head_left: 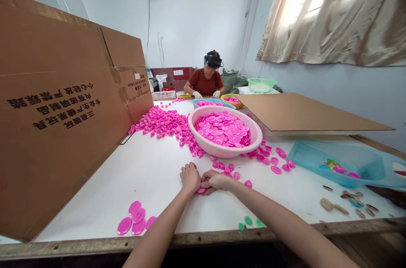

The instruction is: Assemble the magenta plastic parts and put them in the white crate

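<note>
My left hand (190,177) rests low over the white table with its fingers curled, and its grip is turned away from me. Beside it, touching, my right hand (217,180) has thumb and fingers pinched together at a pink plastic disc (201,190). Only the disc's edge shows between the two hands. Just beyond lie several loose small pink plastic caps (226,169). Behind them stands a pale pink basin (222,152) filled with flat pink discs (222,128). Several larger pink discs (138,215) lie left of my left forearm.
A large cardboard box (63,103) walls the left side. Pink caps (165,122) are heaped behind it. On the right are a cardboard sheet (311,111), a blue basket (336,154) and peanut shells (333,205). Green discs (248,220) lie near the edge. A gloved co-worker (206,82) sits opposite.
</note>
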Demonstrator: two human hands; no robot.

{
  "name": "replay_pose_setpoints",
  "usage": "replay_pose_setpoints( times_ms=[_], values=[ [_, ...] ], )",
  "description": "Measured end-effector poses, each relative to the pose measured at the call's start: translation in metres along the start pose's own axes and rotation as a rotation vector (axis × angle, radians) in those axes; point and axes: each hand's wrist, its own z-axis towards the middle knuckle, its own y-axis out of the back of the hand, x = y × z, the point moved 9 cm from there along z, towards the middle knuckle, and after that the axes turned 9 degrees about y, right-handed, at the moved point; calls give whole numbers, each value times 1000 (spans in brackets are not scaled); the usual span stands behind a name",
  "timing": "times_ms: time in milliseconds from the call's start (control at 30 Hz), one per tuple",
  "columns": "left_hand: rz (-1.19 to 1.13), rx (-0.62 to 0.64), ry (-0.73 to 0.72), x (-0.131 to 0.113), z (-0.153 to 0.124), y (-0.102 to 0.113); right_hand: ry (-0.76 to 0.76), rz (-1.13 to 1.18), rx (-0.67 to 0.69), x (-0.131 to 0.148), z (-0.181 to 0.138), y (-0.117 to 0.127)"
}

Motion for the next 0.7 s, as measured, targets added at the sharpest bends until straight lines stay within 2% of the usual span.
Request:
replay_pose_setpoints(
  times_ms=[100,200,267,333,500,600,633,700],
  values=[
    [66,-106,-57,-5,-6,-1,-77,-12,81,-3,1,5],
    [36,-198,-94,-4,-9,6,-159,-129,83,-9,5,12],
    [-5,-213,-102,-2,-10,9,-157,-161,45,-10,6,14],
    [-36,-179,-106,-2,-10,8,-119,-167,-32,-7,3,17],
    [51,45,-110,-15,-12,-3,22,-172,-128,8,-10,9],
    [74,59,-122,-1,-23,25,153,-195,-102,21,-12,-16],
    [76,51,-126,13,-31,40,202,-182,-51,25,-13,-31],
    [82,16,-87,57,-56,77,281,-139,85,26,-15,-63]
  ],
)
